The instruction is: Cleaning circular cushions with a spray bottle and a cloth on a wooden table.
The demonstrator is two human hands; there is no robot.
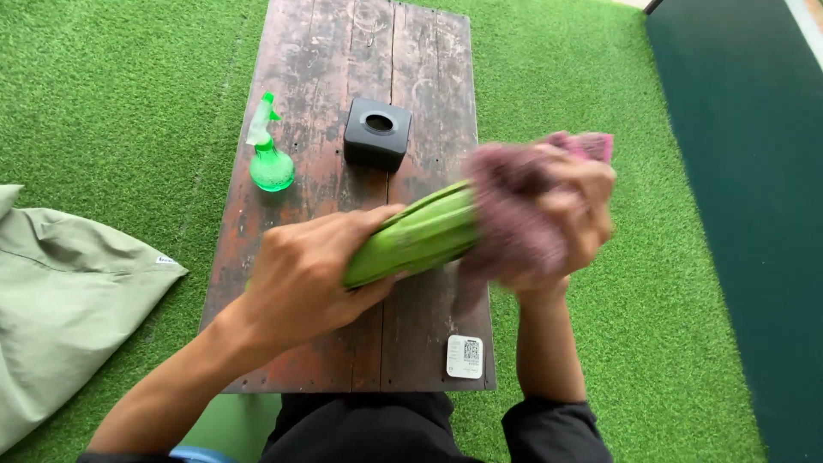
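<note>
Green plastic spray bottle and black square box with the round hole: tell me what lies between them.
In the head view, only bare worn wood of the plank table lies between the green plastic spray bottle and the black square box.

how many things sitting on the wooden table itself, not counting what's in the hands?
3: a green spray bottle at the left edge, a black box mid-table, and a white card at the near right corner. The hands may hide more.

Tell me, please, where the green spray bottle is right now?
In the head view, the green spray bottle stands near the left edge of the wooden table, left of the black box and beyond the left hand.
</note>
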